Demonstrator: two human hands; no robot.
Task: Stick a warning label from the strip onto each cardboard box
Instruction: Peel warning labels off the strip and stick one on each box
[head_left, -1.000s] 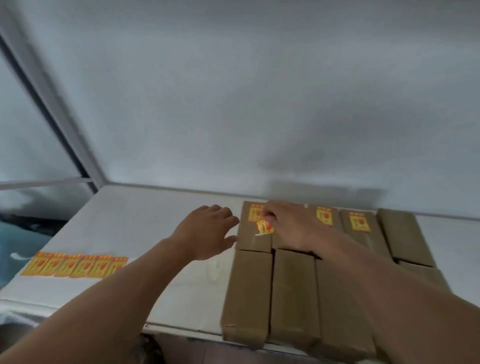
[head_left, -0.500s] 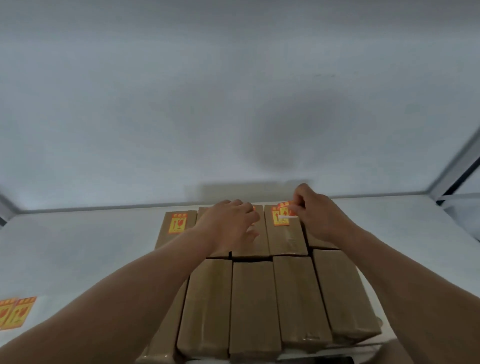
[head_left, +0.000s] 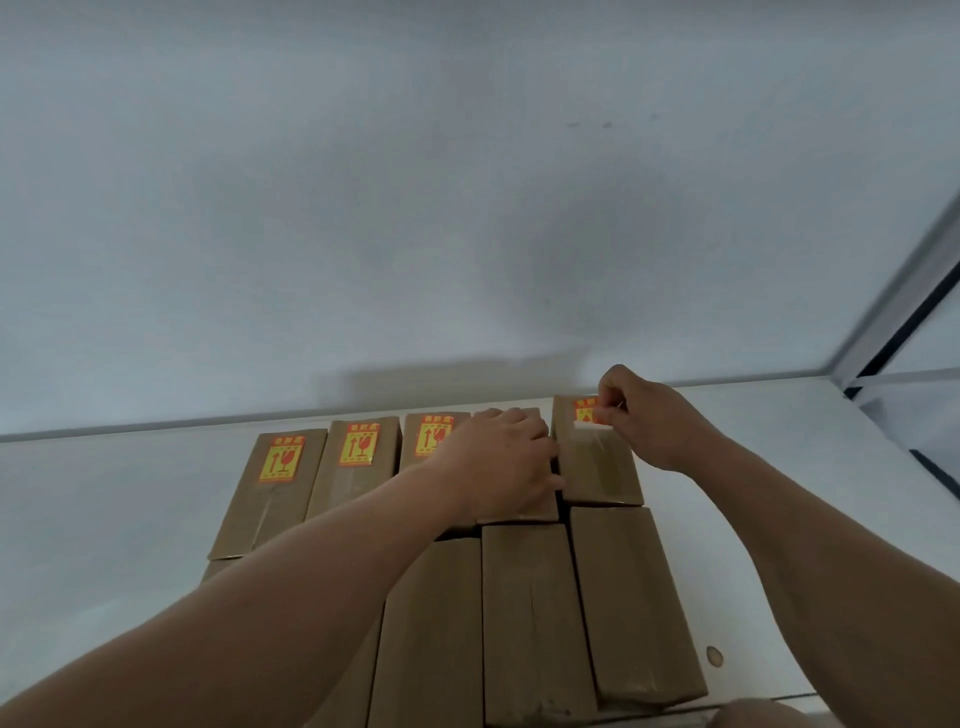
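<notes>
Brown cardboard boxes lie in two rows on the white table (head_left: 130, 519). In the back row, the left box (head_left: 270, 493), the second box (head_left: 353, 467) and the third box (head_left: 423, 441) each carry a yellow-and-red warning label. My left hand (head_left: 498, 467) lies flat, palm down, on the fourth box (head_left: 519, 512) and hides its top. My right hand (head_left: 649, 421) pinches a warning label (head_left: 584, 413) at the far end of the rightmost back box (head_left: 597, 467). The front-row boxes (head_left: 530, 613) are bare. The label strip is out of view.
A plain grey wall (head_left: 467, 208) rises right behind the boxes. At the right, a window frame (head_left: 893, 338) meets the table corner. A small round mark (head_left: 715, 657) sits on the table near the front right box. The table's front edge runs along the bottom.
The view swung right and the label strip left the frame. My right hand carried the label rightward to the rightmost back box. My left hand followed onto the fourth box.
</notes>
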